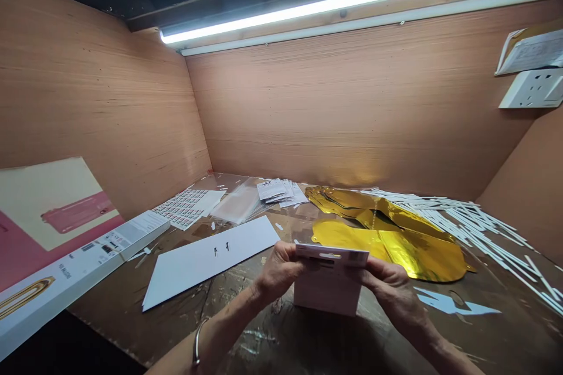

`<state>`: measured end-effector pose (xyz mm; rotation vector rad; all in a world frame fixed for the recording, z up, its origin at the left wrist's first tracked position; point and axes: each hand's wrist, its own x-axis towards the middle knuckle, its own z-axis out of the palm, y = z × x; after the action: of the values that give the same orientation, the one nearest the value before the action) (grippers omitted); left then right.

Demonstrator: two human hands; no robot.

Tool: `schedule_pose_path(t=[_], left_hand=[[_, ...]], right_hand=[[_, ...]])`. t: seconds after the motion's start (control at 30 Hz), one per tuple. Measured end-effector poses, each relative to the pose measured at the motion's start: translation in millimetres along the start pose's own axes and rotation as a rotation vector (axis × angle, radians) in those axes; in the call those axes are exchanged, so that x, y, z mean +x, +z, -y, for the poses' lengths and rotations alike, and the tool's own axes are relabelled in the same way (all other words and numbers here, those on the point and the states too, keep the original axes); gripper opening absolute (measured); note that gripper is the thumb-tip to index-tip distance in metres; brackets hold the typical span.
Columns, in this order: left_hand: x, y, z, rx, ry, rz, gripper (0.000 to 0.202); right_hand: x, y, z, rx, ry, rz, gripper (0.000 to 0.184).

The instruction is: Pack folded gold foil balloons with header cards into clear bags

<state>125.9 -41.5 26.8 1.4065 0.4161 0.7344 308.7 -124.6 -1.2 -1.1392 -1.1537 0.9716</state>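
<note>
Between my two hands is a white card package [328, 290] with a hang hole near its folded top edge. My left hand [280, 272] pinches its upper left side, and my right hand [389, 284] grips the upper right side. The package stands over the near middle of the brown table [197, 328]. Just beyond it lie flat gold foil balloons [391, 246]. A white card sheet [211, 261] with two small cut slots rests left of my left hand. White paper scraps [455, 303] lie right of my right hand.
Many white sticks [484, 228] spread along the right. At the back are small printed leaflets [277, 190], clear plastic bags [237, 202] and sticker sheets [187, 208]. Long printed card packaging [109, 252] and a pink-and-cream box [57, 211] stand left. Wooden walls [329, 111] enclose the table.
</note>
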Motion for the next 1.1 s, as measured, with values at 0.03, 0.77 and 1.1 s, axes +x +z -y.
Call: schedule_pose_path(t=[0.03, 0.77, 1.1], left_hand=[[1, -0.6, 0, 0.005, -0.008, -0.003, 0.026], [-21, -5.7, 48, 0.010, 0.021, -0.083, 0.030], [-22, -9.4, 57, 0.170, -0.086, -0.113, 0.028]], right_hand=[[0, 1, -1, 0.012, 0.001, -0.001, 0.026], [-2, -4, -40, -0.408, -0.109, 0.132, 0.012], [-2, -1, -37, -0.491, -0.083, 0.085, 0.022]])
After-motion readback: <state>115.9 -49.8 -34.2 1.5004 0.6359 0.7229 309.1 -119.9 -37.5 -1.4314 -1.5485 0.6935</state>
